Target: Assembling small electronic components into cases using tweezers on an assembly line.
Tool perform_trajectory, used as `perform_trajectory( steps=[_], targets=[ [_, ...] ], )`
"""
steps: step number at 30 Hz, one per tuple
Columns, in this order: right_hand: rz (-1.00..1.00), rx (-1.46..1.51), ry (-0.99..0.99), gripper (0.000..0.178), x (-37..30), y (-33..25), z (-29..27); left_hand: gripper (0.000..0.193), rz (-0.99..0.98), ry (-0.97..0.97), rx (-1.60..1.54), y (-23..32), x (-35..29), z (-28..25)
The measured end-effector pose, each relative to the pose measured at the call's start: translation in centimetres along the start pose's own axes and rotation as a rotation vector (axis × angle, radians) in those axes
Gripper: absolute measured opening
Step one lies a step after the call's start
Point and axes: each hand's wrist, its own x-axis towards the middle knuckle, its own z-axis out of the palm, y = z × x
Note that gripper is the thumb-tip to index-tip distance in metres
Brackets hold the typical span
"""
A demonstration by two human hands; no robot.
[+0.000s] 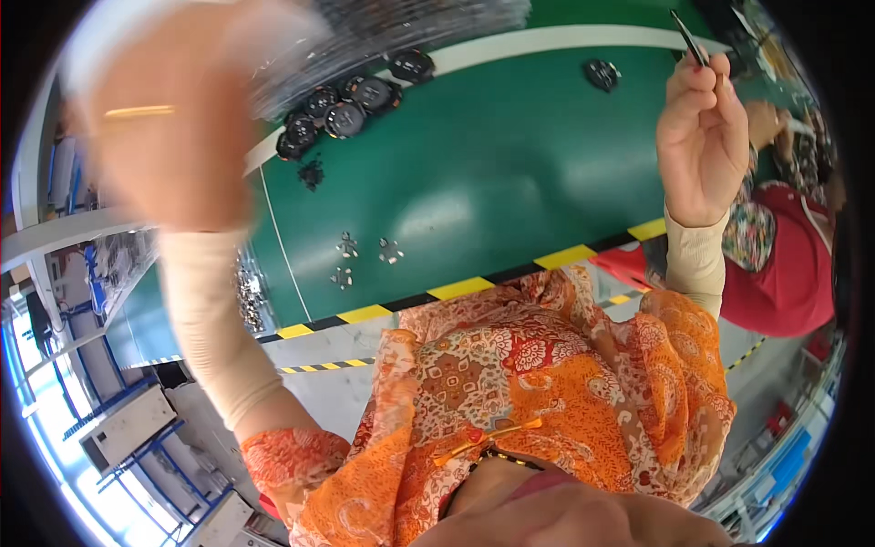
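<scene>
Pinching a slim dark tool (690, 40) between thumb and fingers, the right hand (702, 137) was raised near a lone round black part (602, 75). The left hand (173, 128) was blurred at upper left; I could not tell how its fingers stood. Shiny plastic packaging (401, 23), its contents too blurred to tell, lay beyond clustered round black parts (344, 118). Three small pieces (390, 251) lay near the yellow-and-black edge tape (460, 288), and the green tabletop (519, 146) gave open room between cluster and lone part
</scene>
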Motion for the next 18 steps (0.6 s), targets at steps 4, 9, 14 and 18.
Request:
perform_trajectory(
  steps=[4,9,14,18],
  targets=[
    [-0.020,0.011,0.010,0.026,-3.3,-0.4,-0.2,0.030,-0.075,0.121,-0.404,10.1,-2.5,5.4],
    [-0.054,0.036,-0.004,0.026,-7.6,-1.0,0.5,0.025,-0.221,0.214,-0.323,15.6,-5.0,5.6],
    [-0.084,0.012,0.024,0.025,-10.3,-1.6,-0.5,0.031,-0.026,-0.202,-0.640,25.1,-12.1,0.4],
    [-0.068,0.024,0.015,0.025,-9.7,-1.1,-1.3,0.050,-0.226,-0.390,-0.800,26.6,-13.4,-1.4]
  ],
)
